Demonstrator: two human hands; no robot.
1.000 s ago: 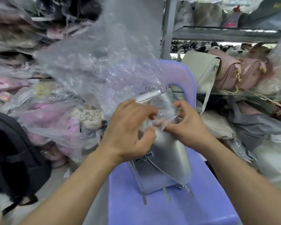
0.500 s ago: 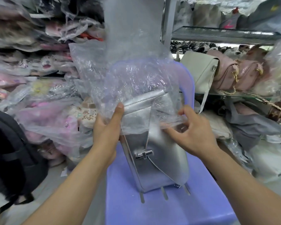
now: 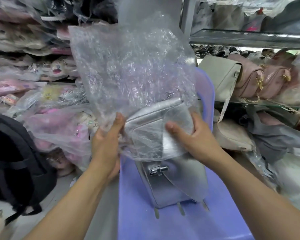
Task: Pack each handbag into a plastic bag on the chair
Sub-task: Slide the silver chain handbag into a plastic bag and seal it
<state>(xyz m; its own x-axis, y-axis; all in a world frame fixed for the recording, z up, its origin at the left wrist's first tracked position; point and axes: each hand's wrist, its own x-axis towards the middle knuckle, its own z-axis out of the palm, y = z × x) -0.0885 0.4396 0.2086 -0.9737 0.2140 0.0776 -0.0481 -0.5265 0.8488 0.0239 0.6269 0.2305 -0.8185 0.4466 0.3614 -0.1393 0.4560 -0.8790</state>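
A silver handbag stands upright on the seat of a lavender plastic chair. A clear crinkled plastic bag sits over the handbag's top and covers roughly its upper third; the metal clasp and lower body are bare. My left hand grips the bag's left edge beside the handbag. My right hand holds the bag's right edge against the handbag's side, thumb on the front. The rest of the plastic stands tall above the handbag.
A black backpack lies on the floor at left. Plastic-wrapped goods are piled behind it. A metal shelf at right holds grey and pink handbags, with more bags heaped below.
The plastic bag's mouth has been opened and drawn down over the handbag's top. My hands moved apart from the top centre to the bag's left and right edges.
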